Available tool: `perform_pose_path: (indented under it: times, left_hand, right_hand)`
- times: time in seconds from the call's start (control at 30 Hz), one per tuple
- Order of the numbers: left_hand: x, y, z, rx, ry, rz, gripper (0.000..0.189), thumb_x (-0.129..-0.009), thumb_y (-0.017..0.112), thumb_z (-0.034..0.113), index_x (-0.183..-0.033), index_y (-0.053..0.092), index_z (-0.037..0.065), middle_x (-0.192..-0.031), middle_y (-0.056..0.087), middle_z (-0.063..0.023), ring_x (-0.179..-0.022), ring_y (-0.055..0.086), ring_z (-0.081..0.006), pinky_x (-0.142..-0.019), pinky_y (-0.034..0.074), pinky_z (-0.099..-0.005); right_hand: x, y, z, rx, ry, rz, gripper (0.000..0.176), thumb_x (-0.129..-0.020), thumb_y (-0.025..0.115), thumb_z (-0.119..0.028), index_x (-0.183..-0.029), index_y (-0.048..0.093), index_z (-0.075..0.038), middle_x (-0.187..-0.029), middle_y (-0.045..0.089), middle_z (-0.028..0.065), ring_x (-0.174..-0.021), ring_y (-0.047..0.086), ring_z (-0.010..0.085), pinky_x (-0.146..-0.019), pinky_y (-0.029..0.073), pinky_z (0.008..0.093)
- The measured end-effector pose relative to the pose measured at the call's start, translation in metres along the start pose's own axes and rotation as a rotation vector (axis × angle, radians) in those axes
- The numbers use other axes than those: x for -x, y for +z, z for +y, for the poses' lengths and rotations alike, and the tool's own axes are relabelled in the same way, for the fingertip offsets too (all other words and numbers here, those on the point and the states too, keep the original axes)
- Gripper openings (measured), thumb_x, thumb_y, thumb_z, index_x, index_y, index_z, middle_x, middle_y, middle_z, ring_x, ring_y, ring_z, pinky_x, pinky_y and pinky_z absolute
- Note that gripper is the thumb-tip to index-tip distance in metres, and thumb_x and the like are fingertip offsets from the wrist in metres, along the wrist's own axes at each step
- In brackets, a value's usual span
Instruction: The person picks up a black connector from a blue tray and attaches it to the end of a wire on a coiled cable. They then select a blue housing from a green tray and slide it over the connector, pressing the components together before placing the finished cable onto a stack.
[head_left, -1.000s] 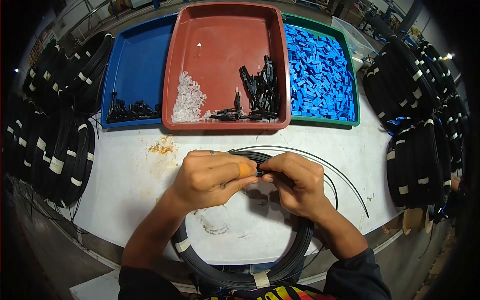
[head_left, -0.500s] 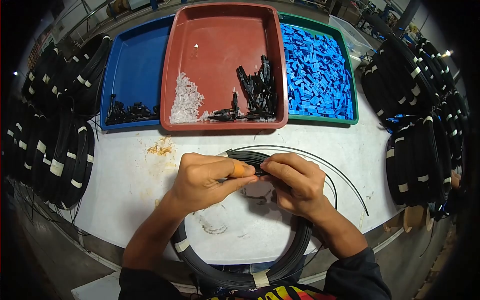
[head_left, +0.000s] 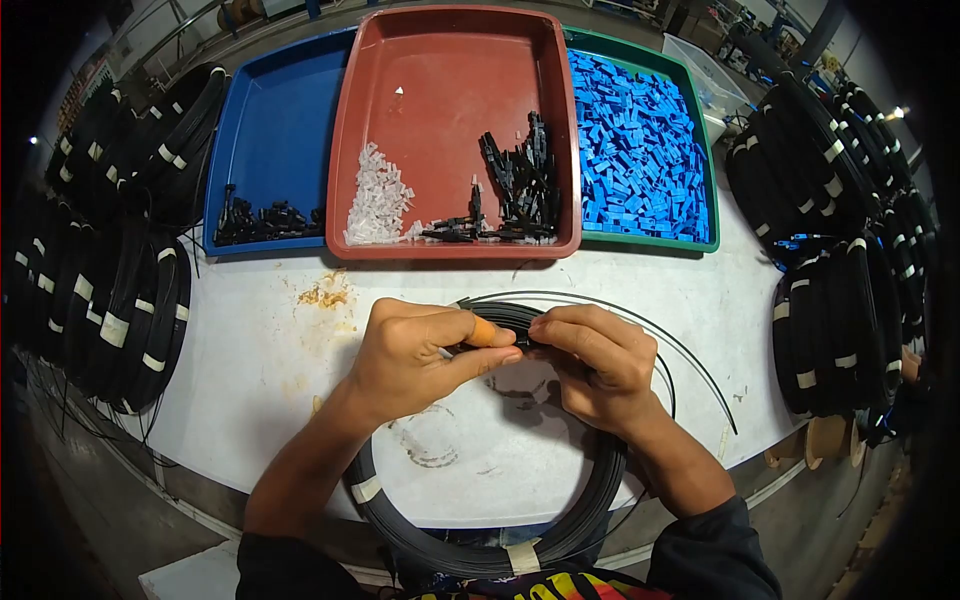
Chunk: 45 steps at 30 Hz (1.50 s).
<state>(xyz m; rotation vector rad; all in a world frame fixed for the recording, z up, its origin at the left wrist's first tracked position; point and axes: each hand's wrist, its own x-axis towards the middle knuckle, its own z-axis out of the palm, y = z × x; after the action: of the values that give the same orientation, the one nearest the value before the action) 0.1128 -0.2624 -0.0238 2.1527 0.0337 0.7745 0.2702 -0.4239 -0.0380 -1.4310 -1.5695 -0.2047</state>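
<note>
My left hand (head_left: 415, 355), with an orange wrap on one finger, is closed in a pinch above the far side of a coil of black cable (head_left: 600, 490). Opposite it, my right hand (head_left: 605, 360) pinches too, its fingertips almost meeting the left ones. Between them shows a small black part (head_left: 523, 341); the fingers cover most of it, so its kind cannot be made out. Pale tape bands hold the coil, which overhangs the table's near edge. A loose cable end (head_left: 715, 395) curves out to the right.
Beyond my hands stand a blue tray (head_left: 275, 120) with black parts, a red tray (head_left: 450, 70) with clear and black pieces, and a green tray (head_left: 712, 215) full of blue clips. Taped cable coils (head_left: 115, 330) are stacked left, more coils (head_left: 835, 330) right, on the white table (head_left: 250, 400).
Both hands stay pinched together over the coil, with the fingertips shifted only slightly. The whole view has moved a little.
</note>
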Motion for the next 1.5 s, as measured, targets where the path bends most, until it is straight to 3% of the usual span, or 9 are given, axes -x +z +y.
perform_pose_path:
  times: [0.37,0.43,0.57,0.67,0.73,0.83,0.97,1.13,1.5]
  left_hand:
    - [0.001,0.004,-0.008,-0.165,0.35,0.017,0.014,-0.078,0.085,0.005,-0.089,0.077,0.001,-0.088,0.079,-0.0116,-0.077,0.078,-0.0208,-0.063,0.062,-0.0275]
    - [0.0,0.004,-0.008,-0.266,0.499,0.025,0.016,-0.078,0.085,0.005,-0.091,0.077,0.001,-0.089,0.079,-0.0109,-0.076,0.078,-0.0196,-0.061,0.061,-0.0272]
    - [0.0,0.004,-0.008,-0.289,0.48,0.02,0.016,-0.078,0.085,0.005,-0.091,0.076,0.0,-0.087,0.078,-0.0102,-0.075,0.078,-0.0196,-0.059,0.06,-0.0271]
    - [-0.001,0.004,-0.005,-0.173,0.329,0.047,0.015,-0.078,0.086,0.006,-0.089,0.077,0.0,-0.084,0.078,-0.0112,-0.074,0.077,-0.0202,-0.059,0.06,-0.0269]
    - [-0.001,0.003,0.001,-0.127,0.093,0.02,0.014,-0.077,0.087,0.007,-0.084,0.076,0.0,-0.082,0.078,-0.0123,-0.073,0.077,-0.0209,-0.061,0.06,-0.0267]
    - [0.001,0.005,-0.007,0.023,-0.001,0.048,0.015,-0.077,0.088,0.007,-0.079,0.075,0.0,-0.082,0.077,-0.0127,-0.072,0.077,-0.0207,-0.061,0.06,-0.0266]
    - [0.001,0.004,-0.005,0.02,0.078,0.018,0.017,-0.073,0.09,0.004,-0.085,0.079,-0.001,-0.084,0.079,-0.0135,-0.073,0.078,-0.0208,-0.067,0.063,-0.0258]
    - [0.006,0.006,-0.012,-0.148,0.302,0.007,0.01,-0.078,0.085,0.005,-0.083,0.076,0.004,-0.088,0.079,-0.0104,-0.072,0.077,-0.0215,-0.061,0.061,-0.0285]
    - [0.002,0.007,-0.007,-0.104,0.221,0.007,0.011,-0.077,0.086,0.005,-0.081,0.076,0.003,-0.088,0.079,-0.0113,-0.073,0.077,-0.0211,-0.062,0.061,-0.0275]
  right_hand:
    - [-0.003,-0.003,-0.002,-0.163,0.199,-0.142,0.011,-0.084,0.077,0.001,-0.092,0.069,0.002,-0.081,0.068,0.0125,-0.067,0.067,0.0263,-0.059,0.052,0.0344]
    - [-0.006,-0.007,-0.003,-0.186,0.249,-0.181,0.011,-0.084,0.077,0.0,-0.092,0.069,0.002,-0.081,0.068,0.0124,-0.068,0.067,0.0261,-0.06,0.052,0.0344]
    - [-0.005,-0.006,-0.002,-0.202,0.268,-0.203,0.013,-0.086,0.077,-0.002,-0.094,0.068,0.002,-0.083,0.068,0.0126,-0.071,0.067,0.0255,-0.063,0.052,0.0342]
    - [-0.003,-0.002,-0.003,-0.149,0.167,-0.084,0.015,-0.085,0.078,-0.001,-0.097,0.068,0.003,-0.087,0.069,0.0131,-0.074,0.068,0.0253,-0.063,0.054,0.0339]
    - [-0.004,-0.002,-0.002,-0.128,0.153,-0.064,0.018,-0.082,0.078,0.001,-0.098,0.069,0.002,-0.09,0.069,0.0131,-0.074,0.069,0.0254,-0.062,0.055,0.0336]
    - [-0.002,-0.002,0.0,-0.047,0.066,-0.044,0.025,-0.076,0.078,0.006,-0.099,0.069,0.002,-0.092,0.07,0.0125,-0.072,0.07,0.0256,-0.059,0.056,0.0335]
    - [-0.001,-0.002,-0.004,0.059,-0.008,-0.048,0.032,-0.071,0.077,0.007,-0.1,0.069,0.0,-0.092,0.069,0.0103,-0.067,0.069,0.0257,-0.056,0.055,0.0343]
    - [0.002,-0.002,-0.002,0.053,0.073,-0.164,0.026,-0.075,0.076,0.004,-0.099,0.068,-0.001,-0.09,0.069,0.0085,-0.068,0.069,0.0263,-0.055,0.054,0.0348]
    - [0.001,-0.003,-0.002,0.011,0.062,-0.112,0.027,-0.075,0.077,0.004,-0.1,0.069,-0.001,-0.09,0.07,0.0106,-0.07,0.071,0.028,-0.058,0.055,0.0354]
